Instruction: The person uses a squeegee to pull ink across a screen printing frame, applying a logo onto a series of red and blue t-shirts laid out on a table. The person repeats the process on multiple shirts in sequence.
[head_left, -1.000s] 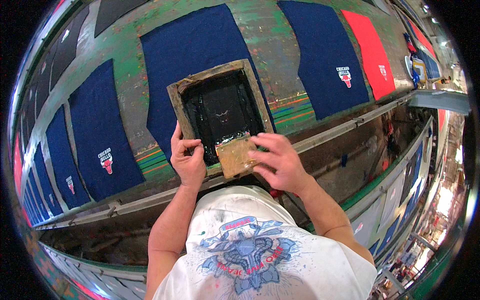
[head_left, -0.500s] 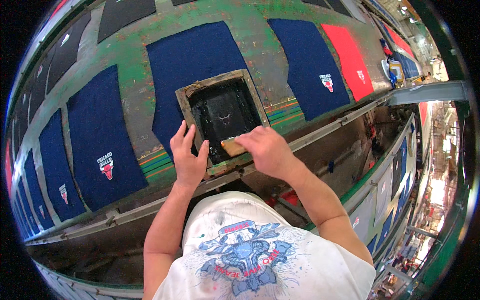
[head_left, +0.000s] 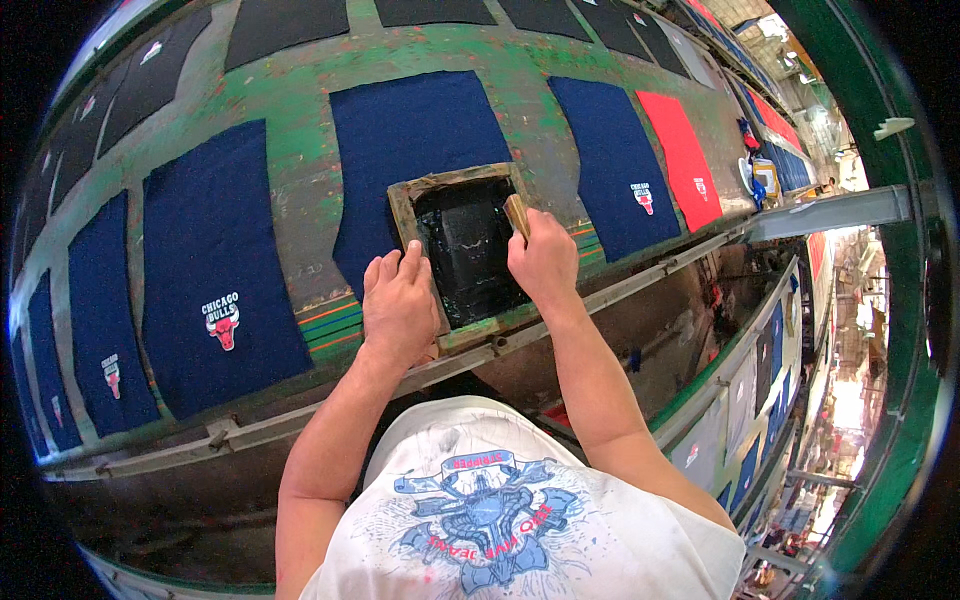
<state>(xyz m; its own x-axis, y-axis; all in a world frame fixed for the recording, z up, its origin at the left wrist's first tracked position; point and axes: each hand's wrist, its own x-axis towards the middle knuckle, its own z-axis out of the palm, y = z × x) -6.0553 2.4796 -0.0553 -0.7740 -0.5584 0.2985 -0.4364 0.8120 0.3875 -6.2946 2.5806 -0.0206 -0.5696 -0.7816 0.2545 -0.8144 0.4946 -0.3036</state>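
A wooden-framed printing screen (head_left: 458, 178) lies over the near part of a navy fabric panel (head_left: 418, 118). Its mesh is dark and wet with black ink, and a faint bull-head outline shows in the middle. My left hand (head_left: 398, 305) grips the screen's left rail, fingers close together; its thumb is mostly hidden. Pinched in my right hand (head_left: 543, 258) is a small wooden-handled squeegee (head_left: 517, 215), tilted at the right inner side of the screen. The squeegee's blade edge cannot be made out.
Navy panels with a printed bull's head lie left (head_left: 225, 270) and right (head_left: 612, 165), beside a red panel (head_left: 680, 160). Black panels (head_left: 285, 30) line the far side. A metal rail (head_left: 640, 278) runs along the table's near edge. A grey beam (head_left: 830, 212) juts in at right.
My right hand has carried the squeegee from the screen's near end up to its right side and turned it more upright. My left hand has closed onto the left rail. The view has shifted.
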